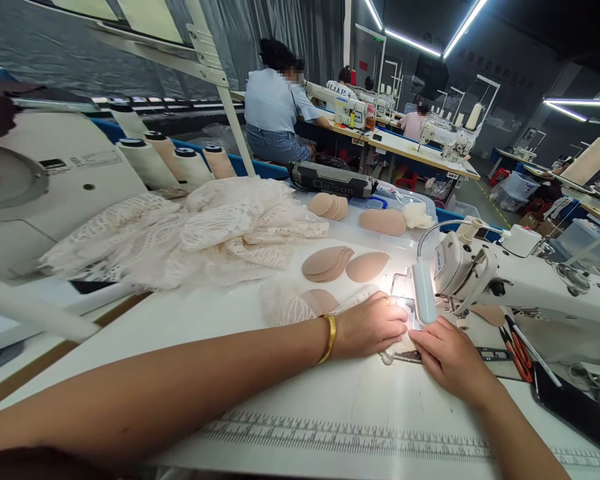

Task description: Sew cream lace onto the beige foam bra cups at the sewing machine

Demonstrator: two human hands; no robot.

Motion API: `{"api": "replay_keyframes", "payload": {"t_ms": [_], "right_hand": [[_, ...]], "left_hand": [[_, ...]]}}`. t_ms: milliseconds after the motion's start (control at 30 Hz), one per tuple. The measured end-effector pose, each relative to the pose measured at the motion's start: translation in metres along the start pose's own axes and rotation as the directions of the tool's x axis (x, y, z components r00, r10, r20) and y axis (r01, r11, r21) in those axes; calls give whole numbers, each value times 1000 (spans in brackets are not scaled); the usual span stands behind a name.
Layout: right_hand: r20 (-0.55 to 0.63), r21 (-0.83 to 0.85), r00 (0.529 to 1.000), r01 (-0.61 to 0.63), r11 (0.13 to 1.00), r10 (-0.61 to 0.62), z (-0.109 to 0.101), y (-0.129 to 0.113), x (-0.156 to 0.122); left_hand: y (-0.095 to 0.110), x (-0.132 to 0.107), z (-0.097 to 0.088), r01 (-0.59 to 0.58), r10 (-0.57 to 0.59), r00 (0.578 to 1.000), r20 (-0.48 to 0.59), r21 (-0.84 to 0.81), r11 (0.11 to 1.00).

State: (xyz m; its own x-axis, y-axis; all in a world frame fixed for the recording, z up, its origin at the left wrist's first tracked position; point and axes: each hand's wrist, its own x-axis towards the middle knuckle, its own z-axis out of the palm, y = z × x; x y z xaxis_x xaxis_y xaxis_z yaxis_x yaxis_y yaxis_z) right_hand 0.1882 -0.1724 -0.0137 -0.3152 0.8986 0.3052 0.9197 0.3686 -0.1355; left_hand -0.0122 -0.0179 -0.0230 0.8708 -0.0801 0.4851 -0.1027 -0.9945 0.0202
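My left hand [370,325], with a gold bangle at the wrist, presses curled fingers onto a strip of cream lace [296,308] beside the needle area of a white sewing machine [510,273]. Close on its right, my right hand [447,353] has thumb and forefinger together at the edge of the same lace. The fingers hide most of the fabric there. A small lamp [424,293] lights this spot. Behind my left hand lie a stack of beige leaf-shaped pads [325,265] and another beige pad [367,267].
A heap of cream lace [215,227] covers the back left, near thread cones [150,163]. A clear tray [350,230] holds more pads. Orange-handled scissors [520,357] and a dark phone-like slab [575,407] lie right. A printed ruler [355,435] runs along the front. Co-workers sit beyond.
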Motion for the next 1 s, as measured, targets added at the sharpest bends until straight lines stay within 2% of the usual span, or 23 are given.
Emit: {"api": "replay_keyframes", "payload": {"t_ms": [300, 767, 1000], "right_hand": [[-88, -75, 993, -80, 994, 74, 11, 9, 0], [-104, -109, 990, -101, 989, 90, 15, 11, -2], [-109, -98, 987, -130, 987, 119, 17, 13, -3]], "left_hand": [[-17, 13, 16, 24, -24, 1000, -1, -26, 999], [-18, 14, 16, 28, -30, 999, -23, -83, 996], [-13, 18, 7, 133, -135, 991, 14, 63, 989]]}}
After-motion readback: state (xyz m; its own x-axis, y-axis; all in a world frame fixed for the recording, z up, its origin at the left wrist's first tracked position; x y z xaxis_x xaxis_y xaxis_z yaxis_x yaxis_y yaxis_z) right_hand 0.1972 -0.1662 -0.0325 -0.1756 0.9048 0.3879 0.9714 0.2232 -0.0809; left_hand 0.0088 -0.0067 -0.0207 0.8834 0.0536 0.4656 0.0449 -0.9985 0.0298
